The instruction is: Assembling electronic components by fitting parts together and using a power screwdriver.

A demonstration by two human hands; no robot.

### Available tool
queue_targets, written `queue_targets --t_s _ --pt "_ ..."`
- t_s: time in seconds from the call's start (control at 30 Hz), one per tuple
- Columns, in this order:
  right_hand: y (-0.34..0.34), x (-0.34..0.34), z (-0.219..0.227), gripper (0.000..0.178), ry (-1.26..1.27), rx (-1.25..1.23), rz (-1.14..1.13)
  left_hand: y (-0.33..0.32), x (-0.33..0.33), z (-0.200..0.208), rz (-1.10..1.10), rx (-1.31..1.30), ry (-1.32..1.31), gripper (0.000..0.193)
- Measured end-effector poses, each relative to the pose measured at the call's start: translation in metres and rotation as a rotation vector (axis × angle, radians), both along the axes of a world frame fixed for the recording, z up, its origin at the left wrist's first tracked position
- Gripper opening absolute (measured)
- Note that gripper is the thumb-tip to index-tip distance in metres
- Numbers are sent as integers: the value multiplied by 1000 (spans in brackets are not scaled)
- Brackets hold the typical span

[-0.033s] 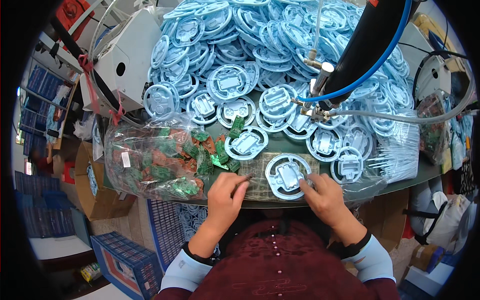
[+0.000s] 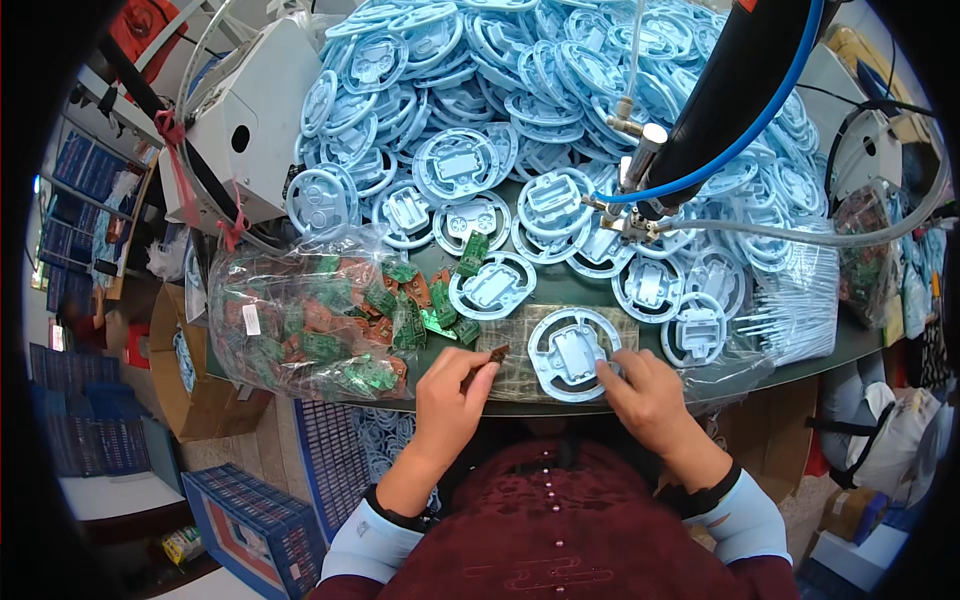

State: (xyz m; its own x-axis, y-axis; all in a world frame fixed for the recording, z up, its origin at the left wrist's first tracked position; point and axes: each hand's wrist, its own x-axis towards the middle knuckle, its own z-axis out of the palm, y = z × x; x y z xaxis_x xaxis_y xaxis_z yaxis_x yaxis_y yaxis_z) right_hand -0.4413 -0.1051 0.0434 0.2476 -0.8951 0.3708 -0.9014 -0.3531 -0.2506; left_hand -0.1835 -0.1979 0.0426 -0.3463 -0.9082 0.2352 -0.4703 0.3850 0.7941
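Observation:
My left hand (image 2: 448, 400) pinches a small brown circuit board (image 2: 491, 356) between thumb and fingers, just left of a round light-blue plastic frame (image 2: 572, 352) lying at the table's front edge. My right hand (image 2: 650, 395) grips that frame's lower right rim with its fingertips. A clear plastic bag (image 2: 300, 335) full of green and brown circuit boards lies open to the left, with a few boards spilled near my left hand.
A big heap of the same blue frames (image 2: 520, 90) covers the table behind. A black hanging tool (image 2: 725, 100) with a blue hose and metal nozzle points down above the frame. A white machine housing (image 2: 250, 120) stands at left; blue crates (image 2: 260, 510) sit on the floor.

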Motion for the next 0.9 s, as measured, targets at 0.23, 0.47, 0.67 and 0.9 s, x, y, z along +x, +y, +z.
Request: queue_targets --t_s 0.23,0.47,0.67,0.9 --pt "3 8 -8 36 -50 -4 38 -1 4 -8 124 111 -144 12" --pt "1 6 -8 37 -77 9 66 -11 12 -10 -171 -47 -130 21" --pt "0 7 -16 34 -105 -57 114 -15 7 -7 -183 -121 -122 19" --pt "0 14 -16 34 -84 -56 154 -11 -23 2 -224 -198 -87 20"
